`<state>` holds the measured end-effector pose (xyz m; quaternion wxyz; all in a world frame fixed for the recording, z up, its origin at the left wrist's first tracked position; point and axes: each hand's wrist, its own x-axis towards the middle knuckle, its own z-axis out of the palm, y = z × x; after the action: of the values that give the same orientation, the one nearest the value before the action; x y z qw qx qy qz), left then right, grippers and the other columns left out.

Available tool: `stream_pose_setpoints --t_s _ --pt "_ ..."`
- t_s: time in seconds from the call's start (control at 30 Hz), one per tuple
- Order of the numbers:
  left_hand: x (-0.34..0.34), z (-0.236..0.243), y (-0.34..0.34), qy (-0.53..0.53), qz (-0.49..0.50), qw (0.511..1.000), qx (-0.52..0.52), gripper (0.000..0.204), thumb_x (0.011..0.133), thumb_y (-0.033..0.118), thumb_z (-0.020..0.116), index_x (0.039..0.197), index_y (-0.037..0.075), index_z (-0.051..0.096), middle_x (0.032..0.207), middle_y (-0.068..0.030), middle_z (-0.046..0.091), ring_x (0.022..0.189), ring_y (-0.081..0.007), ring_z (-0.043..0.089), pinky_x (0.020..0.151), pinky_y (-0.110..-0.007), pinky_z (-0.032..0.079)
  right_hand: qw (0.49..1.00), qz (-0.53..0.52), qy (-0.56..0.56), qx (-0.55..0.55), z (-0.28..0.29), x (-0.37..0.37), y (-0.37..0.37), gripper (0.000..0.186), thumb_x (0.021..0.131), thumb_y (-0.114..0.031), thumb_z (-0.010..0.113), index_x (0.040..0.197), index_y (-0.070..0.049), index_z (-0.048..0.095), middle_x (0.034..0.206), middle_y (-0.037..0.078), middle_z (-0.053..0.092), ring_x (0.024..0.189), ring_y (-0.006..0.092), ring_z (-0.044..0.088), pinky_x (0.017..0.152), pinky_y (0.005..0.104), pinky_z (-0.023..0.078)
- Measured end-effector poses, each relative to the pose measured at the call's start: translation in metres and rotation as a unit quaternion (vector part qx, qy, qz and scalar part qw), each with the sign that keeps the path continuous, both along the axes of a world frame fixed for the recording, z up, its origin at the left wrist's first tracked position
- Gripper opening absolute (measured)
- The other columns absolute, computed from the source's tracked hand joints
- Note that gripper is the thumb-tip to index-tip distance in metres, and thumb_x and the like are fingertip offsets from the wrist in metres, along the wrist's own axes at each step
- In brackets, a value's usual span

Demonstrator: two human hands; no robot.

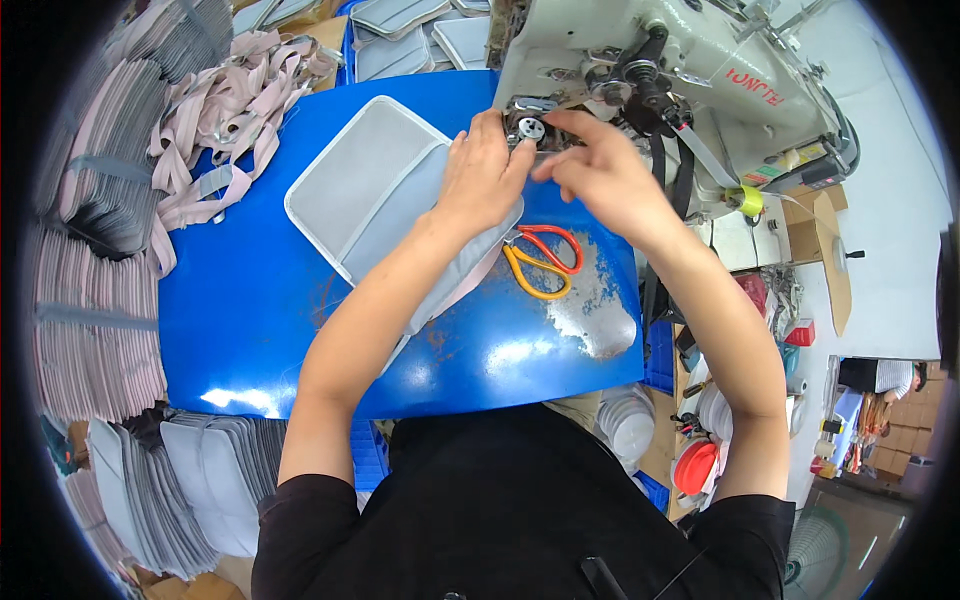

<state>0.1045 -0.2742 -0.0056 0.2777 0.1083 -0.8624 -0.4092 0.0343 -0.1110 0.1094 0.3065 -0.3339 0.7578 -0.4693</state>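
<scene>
My left hand (487,172) lies over the top corner of a grey fabric panel with light piping (375,170). Its fingers are stretched toward the sewing machine (590,60), and the thumb tip reaches a round metal part with holes (531,128) low on the machine. On the other side of that part is my right hand (610,175), index finger extended toward it and thumb apart. I see nothing held in either hand. Scissors with one red and one orange handle (545,262) lie below the hands, their blades partly under the fabric.
The blue work table (240,330) has a worn patch at right. A heap of pinkish strips (225,120) covers its far left. Bundled stacks of panels (100,320) stand along the left. A blue crate (400,50) holds more panels behind. Another person (893,377) appears far right.
</scene>
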Motion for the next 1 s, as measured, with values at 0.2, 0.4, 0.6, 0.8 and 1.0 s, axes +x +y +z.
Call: stream_pose_setpoints --t_s 0.2,0.4,0.6,0.8,1.0 --pt "0.003 0.019 0.002 0.000 0.026 0.999 0.034 0.043 0.098 0.036 0.063 0.110 -0.005 0.058 0.110 -0.0300 0.066 0.103 -0.0484 0.065 0.084 -0.055 0.050 0.935 -0.004 0.353 -0.033 -0.023 -0.011 -0.017 0.040 0.088 -0.005 0.063 0.125 0.009 0.063 0.102 0.027 0.070 0.083 0.0324 0.072 0.073 0.0427 0.056" --pt "0.000 0.008 0.004 0.104 0.001 0.995 0.005 0.048 0.095 0.034 0.071 0.125 -0.002 0.059 0.117 -0.0271 0.066 0.108 -0.0478 0.065 0.088 -0.052 0.051 0.926 -0.071 0.357 -0.105 -0.015 0.010 -0.008 0.028 0.088 -0.006 0.065 0.114 0.005 0.067 0.106 0.029 0.063 0.101 0.0483 0.061 0.088 0.0511 0.052" --pt "0.044 0.013 0.043 0.139 0.066 0.988 0.017 0.089 0.083 0.020 0.085 0.154 -0.006 0.039 0.156 -0.0277 0.044 0.146 -0.0432 0.043 0.121 -0.048 0.035 0.973 -0.116 0.040 -0.195 -0.034 0.048 0.019 0.024 0.094 -0.015 0.074 0.112 -0.001 0.067 0.094 0.005 0.063 0.073 0.0102 0.058 0.064 0.0290 0.048" --pt "0.089 0.056 0.088 0.181 0.004 0.983 -0.034 0.094 0.079 0.023 0.088 0.154 -0.005 0.040 0.159 -0.0273 0.039 0.149 -0.0417 0.040 0.123 -0.050 0.031 0.941 -0.035 -0.251 -0.225 -0.013 0.079 0.070 0.025 0.110 -0.031 0.058 0.122 -0.009 0.053 0.087 0.000 0.060 0.062 0.0051 0.048 0.053 0.0233 0.038" --pt "0.114 0.093 0.105 0.270 -0.086 0.959 0.020 0.083 0.084 0.032 0.083 0.150 -0.003 0.047 0.158 -0.0241 0.043 0.148 -0.0362 0.042 0.121 -0.048 0.034 0.839 -0.170 0.490 -0.164 0.144 -0.001 0.113 0.040 0.103 -0.030 0.064 0.136 -0.008 0.063 0.111 0.017 0.072 0.093 0.0314 0.070 0.084 0.0426 0.055"
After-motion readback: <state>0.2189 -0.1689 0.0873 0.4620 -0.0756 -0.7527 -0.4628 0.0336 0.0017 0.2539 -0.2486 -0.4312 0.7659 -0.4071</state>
